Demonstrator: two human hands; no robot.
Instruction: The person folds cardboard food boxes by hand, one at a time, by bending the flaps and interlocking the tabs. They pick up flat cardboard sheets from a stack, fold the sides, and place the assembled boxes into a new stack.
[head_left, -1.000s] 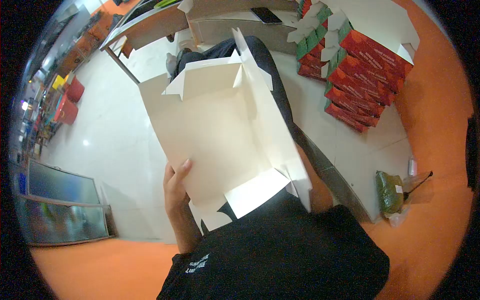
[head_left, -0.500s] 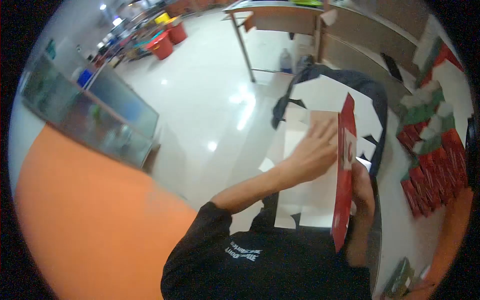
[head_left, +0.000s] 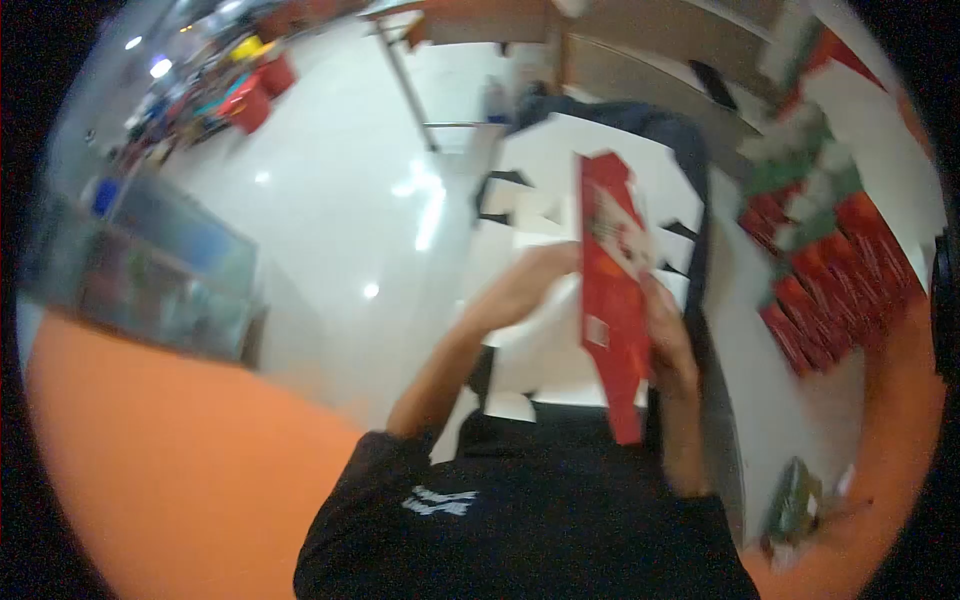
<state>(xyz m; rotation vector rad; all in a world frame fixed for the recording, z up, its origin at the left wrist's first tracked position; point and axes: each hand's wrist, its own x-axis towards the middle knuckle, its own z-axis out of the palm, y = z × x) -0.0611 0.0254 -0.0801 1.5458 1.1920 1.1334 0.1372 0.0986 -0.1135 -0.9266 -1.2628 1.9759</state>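
Note:
A red printed cardboard box (head_left: pixel 612 290) stands partly folded in front of me, its printed side facing me and its upper end pointing away. My right hand (head_left: pixel 668 325) is closed on its right edge. My left hand (head_left: pixel 545 272) meets the left edge of the red panel; its fingertips are blurred and hidden behind the panel, so its grip does not show. Underneath lie flat white cardboard sheets (head_left: pixel 625 140) with notched edges, on a dark padded surface (head_left: pixel 690 150).
On the right, a light table (head_left: pixel 765 440) carries rows of red and green packets (head_left: pixel 850 285), a dark phone-like object (head_left: pixel 712 84) and a green package (head_left: pixel 795 500). An orange surface (head_left: pixel 170 460) is on the left, by a glass case (head_left: pixel 180 240). Red buckets (head_left: pixel 245 105) stand farther off.
My left hand has left the white inner face for the red panel's left edge. The box has turned, so its printed side shows more. The whole view has shifted.

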